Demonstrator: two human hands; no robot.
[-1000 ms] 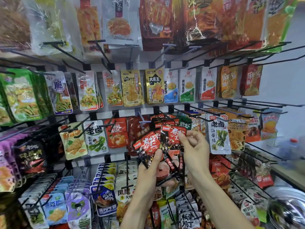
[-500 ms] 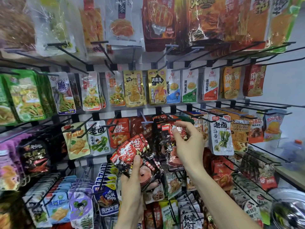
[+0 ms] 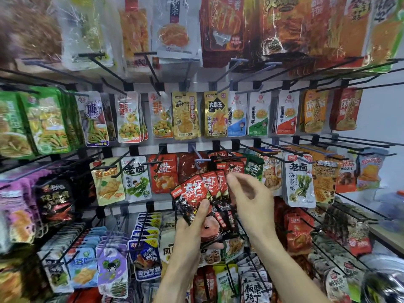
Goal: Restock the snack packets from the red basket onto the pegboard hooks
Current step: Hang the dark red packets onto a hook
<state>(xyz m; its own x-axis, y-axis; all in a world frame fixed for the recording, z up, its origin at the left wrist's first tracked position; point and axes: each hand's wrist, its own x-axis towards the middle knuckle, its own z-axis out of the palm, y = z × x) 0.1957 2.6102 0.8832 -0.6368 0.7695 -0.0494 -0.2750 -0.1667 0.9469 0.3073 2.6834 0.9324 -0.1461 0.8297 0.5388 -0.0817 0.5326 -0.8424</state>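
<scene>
My left hand point(image 3: 190, 228) grips a fanned bunch of red-and-black snack packets point(image 3: 192, 191) from below, thumb across their front, just under the middle row of the pegboard. My right hand point(image 3: 251, 200) is beside the fan's right top edge. Its fingertips reach the rear packets' tops, its fingers are loosely bent and it holds nothing that I can see. Matching red-and-black packets point(image 3: 235, 168) hang on a black hook point(image 3: 218, 158) directly above the fan. The red basket is out of view.
Packed rows of snack packets hang all round: a green packet point(image 3: 253, 167) and white seaweed packets point(image 3: 299, 182) to the right of the hook. Long black hooks point(image 3: 349, 141) jut out at the right. A metal bowl point(image 3: 384, 281) sits at the lower right.
My right hand has come down from the hook to the fan's top edge. My left hand has raised the bunch and shifted it right, towards the hook.
</scene>
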